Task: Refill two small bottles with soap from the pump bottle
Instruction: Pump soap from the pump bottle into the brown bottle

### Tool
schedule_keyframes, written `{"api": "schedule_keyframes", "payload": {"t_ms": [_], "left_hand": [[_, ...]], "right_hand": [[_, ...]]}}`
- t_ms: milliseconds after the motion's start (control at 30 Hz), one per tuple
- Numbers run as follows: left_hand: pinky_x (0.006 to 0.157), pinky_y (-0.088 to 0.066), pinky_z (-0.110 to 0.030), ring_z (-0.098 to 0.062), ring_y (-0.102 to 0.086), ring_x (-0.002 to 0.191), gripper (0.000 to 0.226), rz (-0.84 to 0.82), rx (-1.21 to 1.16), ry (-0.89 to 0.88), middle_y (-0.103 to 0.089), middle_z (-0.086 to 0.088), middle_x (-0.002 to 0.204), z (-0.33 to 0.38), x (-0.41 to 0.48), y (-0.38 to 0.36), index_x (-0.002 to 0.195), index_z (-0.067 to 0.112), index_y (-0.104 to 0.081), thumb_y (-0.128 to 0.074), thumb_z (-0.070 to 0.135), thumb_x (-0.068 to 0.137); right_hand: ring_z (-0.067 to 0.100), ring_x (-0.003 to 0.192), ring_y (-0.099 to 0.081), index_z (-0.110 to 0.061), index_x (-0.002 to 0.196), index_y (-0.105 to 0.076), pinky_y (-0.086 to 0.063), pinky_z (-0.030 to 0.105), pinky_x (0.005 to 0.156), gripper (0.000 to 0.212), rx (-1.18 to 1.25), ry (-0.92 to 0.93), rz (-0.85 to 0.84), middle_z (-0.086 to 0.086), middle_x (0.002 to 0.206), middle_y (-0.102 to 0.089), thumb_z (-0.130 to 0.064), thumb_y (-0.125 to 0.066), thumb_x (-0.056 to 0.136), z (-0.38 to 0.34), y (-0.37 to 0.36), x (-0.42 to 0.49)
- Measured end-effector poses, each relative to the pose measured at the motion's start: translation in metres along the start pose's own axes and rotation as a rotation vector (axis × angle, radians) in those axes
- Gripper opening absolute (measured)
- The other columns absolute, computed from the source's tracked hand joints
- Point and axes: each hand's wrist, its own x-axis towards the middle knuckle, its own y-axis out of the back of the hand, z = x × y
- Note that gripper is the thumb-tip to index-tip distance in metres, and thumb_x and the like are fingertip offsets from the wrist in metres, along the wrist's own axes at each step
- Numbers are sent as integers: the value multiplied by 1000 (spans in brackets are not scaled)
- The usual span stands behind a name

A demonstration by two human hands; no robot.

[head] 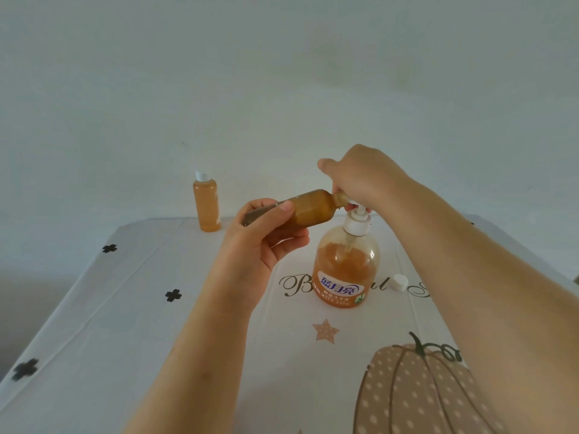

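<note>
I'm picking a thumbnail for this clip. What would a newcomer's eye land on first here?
First, the amber small bottle, held nearly sideways mid-frame by the left hand, its mouth at the nozzle of the pump bottle, whose pump head the right hand grips from above. Next, a capped bottle standing at the far left edge of the tablecloth, and a loose white cap lying right of the pump bottle.

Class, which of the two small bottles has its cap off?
The small bottle gripped by the left hand, tilted toward the pump bottle. The other bottle stands capped on the table.
</note>
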Motion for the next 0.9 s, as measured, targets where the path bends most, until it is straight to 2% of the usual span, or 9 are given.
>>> {"api": "schedule_keyframes", "payload": {"t_ms": [67,200,333,500,700,900], "left_hand": [[64,-58,-30,-24,-69,67,24,4,-1,6,-70,-8,77,-2,1,1,91,8,-55,-69,14,72],[63,-58,-30,-24,-69,65,26,20,13,27,-70,-8,74,-4,4,6,91,9,-55,-70,14,71],[63,-58,-30,-24,-69,66,25,9,30,30,-70,-8,75,-6,5,8,92,8,-56,-72,13,73],[64,-58,-30,-25,-70,69,29,7,62,13,-70,-9,78,-4,5,11,95,8,-54,-73,13,74],[65,-58,-30,-25,-70,70,24,-14,37,20,-70,-9,78,-3,4,9,94,8,-55,-72,11,77],[65,-58,-30,-26,-70,73,23,-40,18,-15,-71,-10,82,0,3,4,95,8,-55,-70,14,78]], "right_hand": [[23,60,-60,-10,89,-71,-51,33,69,47,9,-1,8,5,65,-66,-46,-42,97,3,-2,2],[21,63,-57,-11,86,-70,-41,30,59,48,-49,22,24,4,68,-64,-45,-38,99,5,-11,4],[20,63,-56,-11,85,-69,-36,30,56,50,-61,22,-2,3,66,-63,-44,-35,101,8,-13,2],[19,63,-57,-12,85,-69,-38,30,56,50,-41,22,0,3,67,-64,-46,-36,100,7,-13,0],[21,65,-59,-11,88,-70,-45,31,62,47,-14,12,1,4,73,-66,-45,-39,99,5,-9,-1],[20,64,-59,-12,87,-72,-44,29,59,49,-59,55,130,3,75,-68,-45,-38,100,5,2,-2]]}}
